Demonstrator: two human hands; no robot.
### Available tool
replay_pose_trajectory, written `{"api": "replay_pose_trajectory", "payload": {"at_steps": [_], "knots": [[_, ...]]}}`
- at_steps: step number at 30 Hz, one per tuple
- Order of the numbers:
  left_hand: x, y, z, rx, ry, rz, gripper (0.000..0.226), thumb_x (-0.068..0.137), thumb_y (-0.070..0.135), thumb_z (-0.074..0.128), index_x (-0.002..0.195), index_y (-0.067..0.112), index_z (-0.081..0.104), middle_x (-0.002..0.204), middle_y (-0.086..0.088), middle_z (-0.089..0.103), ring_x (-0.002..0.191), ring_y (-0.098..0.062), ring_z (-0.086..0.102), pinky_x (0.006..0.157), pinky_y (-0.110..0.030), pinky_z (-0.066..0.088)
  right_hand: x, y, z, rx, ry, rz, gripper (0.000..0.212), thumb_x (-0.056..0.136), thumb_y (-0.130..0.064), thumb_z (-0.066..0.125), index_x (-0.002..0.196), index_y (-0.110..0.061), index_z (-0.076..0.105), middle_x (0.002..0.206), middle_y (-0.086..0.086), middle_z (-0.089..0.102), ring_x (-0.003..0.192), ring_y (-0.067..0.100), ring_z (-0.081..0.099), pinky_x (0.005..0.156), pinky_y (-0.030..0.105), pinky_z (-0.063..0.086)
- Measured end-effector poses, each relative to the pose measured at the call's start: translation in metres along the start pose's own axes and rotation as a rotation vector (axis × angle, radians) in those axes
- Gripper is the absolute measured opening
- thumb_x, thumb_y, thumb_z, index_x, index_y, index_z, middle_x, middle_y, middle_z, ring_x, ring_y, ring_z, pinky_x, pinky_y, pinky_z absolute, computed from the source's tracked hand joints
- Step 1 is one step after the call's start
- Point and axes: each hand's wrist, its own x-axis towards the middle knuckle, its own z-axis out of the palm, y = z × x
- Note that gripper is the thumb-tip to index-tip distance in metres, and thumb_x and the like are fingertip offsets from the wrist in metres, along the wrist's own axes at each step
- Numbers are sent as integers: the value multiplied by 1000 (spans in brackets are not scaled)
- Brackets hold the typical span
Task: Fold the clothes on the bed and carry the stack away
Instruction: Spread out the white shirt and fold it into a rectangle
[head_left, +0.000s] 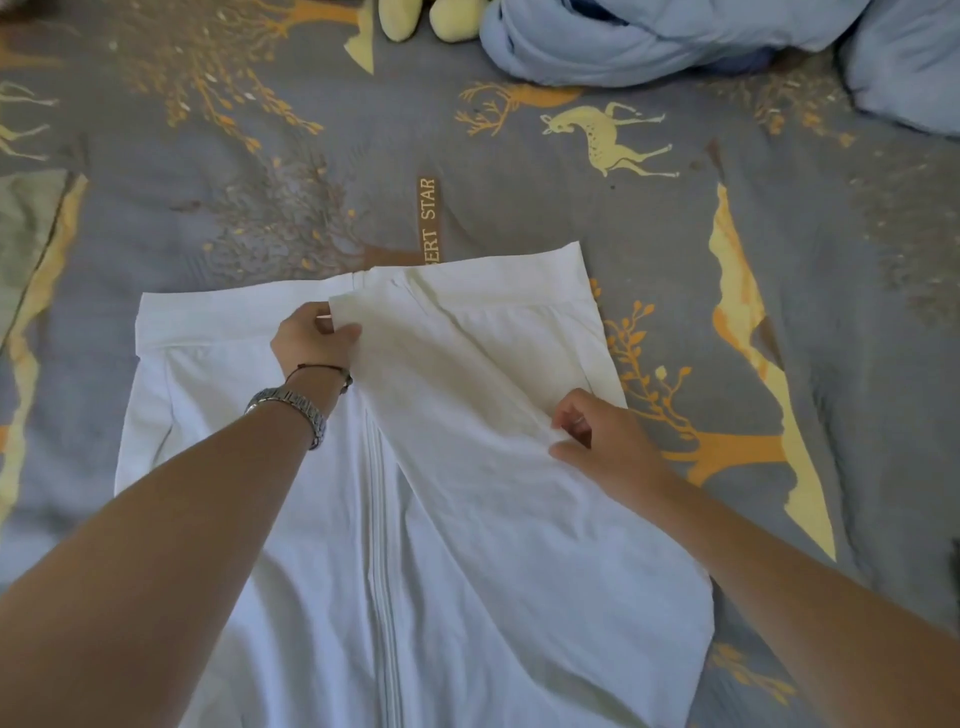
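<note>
A white zip-front garment (270, 519) lies spread flat in the middle of the bed, its hem band toward the far side and the zipper running down the centre. My left hand (314, 338), with a watch and a cord on the wrist, pinches the far corner of the right front panel near the hem. My right hand (592, 431) pinches the same panel's edge lower down on the right. That panel (467, 374) is lifted and creased between the two hands.
The grey bedspread (519, 182) has orange trees and yellow deer printed on it. A bundle of blue cloth (623, 41) lies at the far right, a blue pillow (909, 62) beside it. Two pale yellow plush shapes (431, 21) sit at the far edge.
</note>
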Motion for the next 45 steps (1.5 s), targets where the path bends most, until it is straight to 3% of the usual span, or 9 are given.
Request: {"api": "replay_pose_trajectory", "payload": {"at_steps": [4,8,12,21,27,32,35,41,45], "knots": [[7,3,2,-34,39,8,27,75,18,71,101,16,67,95,-3,71,78,-11,55,69,-18,41,7,-4,1,14,-2,-28,20,75,-2,65,80,-20,61,84,1,65,76,17,61,67,20,44],[14,6,-1,-78,65,5,27,74,16,72,101,16,67,85,3,65,72,-11,56,46,-13,43,13,-5,7,40,15,-39,16,78,0,65,89,-11,68,89,5,65,79,20,61,65,10,41],[0,5,-6,-188,138,-31,41,73,18,75,111,16,59,93,3,59,73,-9,54,71,-21,48,11,-7,2,91,39,-45,18,77,2,66,92,-9,68,88,5,64,75,14,60,65,6,42],[-159,-35,-8,-259,35,231,25,78,15,69,98,11,55,81,-2,56,62,-3,50,57,-2,37,-60,19,-30,-121,158,-158,20,76,-10,75,94,-7,65,90,6,59,84,16,53,73,21,40],[-317,-74,2,-345,-217,14,22,78,16,71,91,15,53,69,7,57,59,0,54,53,-5,40,-126,42,-15,-344,188,-192,26,76,-15,74,100,-10,63,98,8,55,98,28,53,78,33,41],[-413,-107,8,-350,-318,-227,28,73,30,76,84,26,50,72,7,62,65,-2,59,54,-4,42,-155,61,-11,-71,188,35,32,79,-8,70,107,-2,56,107,15,55,97,29,55,85,36,44],[-448,-125,15,-301,-416,-304,38,69,39,78,91,21,53,80,2,64,74,-5,60,56,-7,43,-162,64,-14,95,147,125,29,82,-7,67,109,-5,56,100,9,60,84,24,58,70,27,44],[-475,-135,26,-179,-427,-230,18,73,40,74,79,28,61,79,9,65,75,2,58,61,-5,40,-158,69,-16,118,70,126,32,85,-10,65,114,-5,54,79,-11,51,68,2,50,67,24,42],[-481,-136,30,-175,-368,-172,11,84,25,66,74,27,59,69,14,58,68,3,54,60,-8,37,-157,78,-14,93,65,144,30,85,-17,66,109,-6,53,81,1,57,75,19,57,71,36,48]]}}
